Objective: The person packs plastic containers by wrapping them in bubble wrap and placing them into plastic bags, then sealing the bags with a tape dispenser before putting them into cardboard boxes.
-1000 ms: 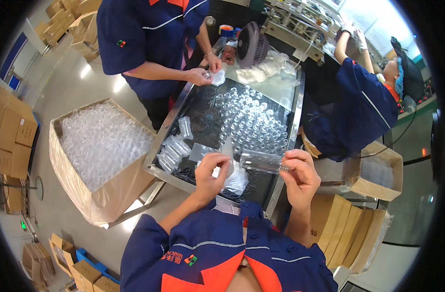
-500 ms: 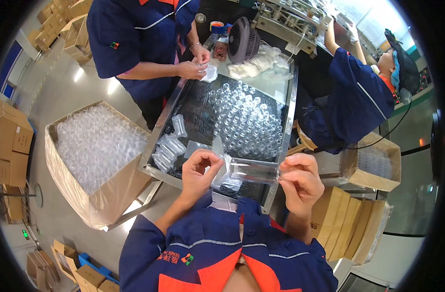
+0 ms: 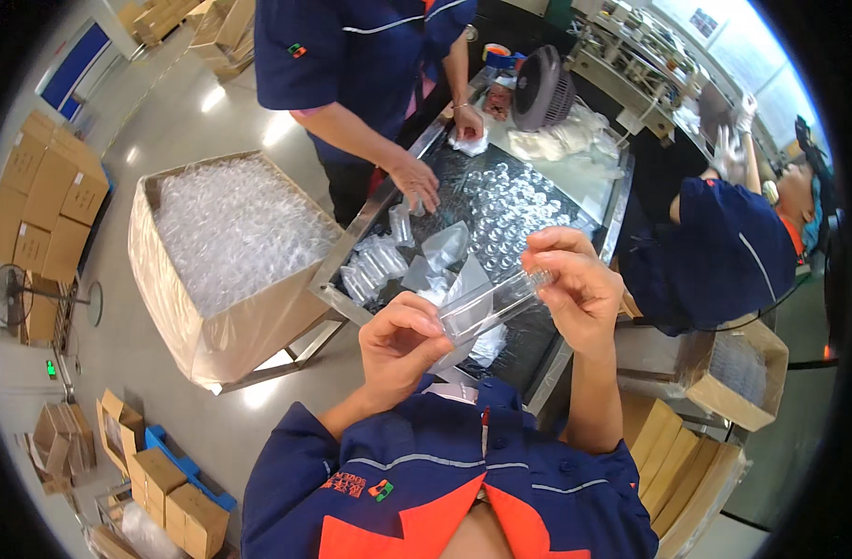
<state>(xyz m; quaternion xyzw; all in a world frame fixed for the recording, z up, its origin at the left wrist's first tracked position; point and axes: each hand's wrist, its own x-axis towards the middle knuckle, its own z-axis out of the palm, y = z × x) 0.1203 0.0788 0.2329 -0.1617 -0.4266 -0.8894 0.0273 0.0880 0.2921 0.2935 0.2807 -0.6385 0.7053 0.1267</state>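
Note:
Between my two hands a clear plastic bottle [image 3: 489,306] is held tilted, its right end higher. My right hand [image 3: 579,289] is closed around the narrow, threaded-looking neck. My left hand [image 3: 402,345] pinches the wide end between thumb and fingers. Just behind the bottle, thin translucent sheets or bags [image 3: 444,247] lie on the black table top, with crumpled white material [image 3: 488,345] below. To the left lie several clear bottles [image 3: 374,265] on their sides. Many more clear bottles [image 3: 514,210] stand packed together beyond my hands.
A co-worker's hand [image 3: 415,182] reaches over the table's left edge. A large lined carton [image 3: 249,233] of clear pieces stands left. A fan [image 3: 542,88] sits at the table's far end. Another person [image 3: 715,242] works on the right, near a carton [image 3: 742,373].
My left hand has left the translucent sheet and taken hold of the bottle's wide end. The bottle has tilted, neck upward. The co-worker's hands have parted, one reaching toward the bottles lying down.

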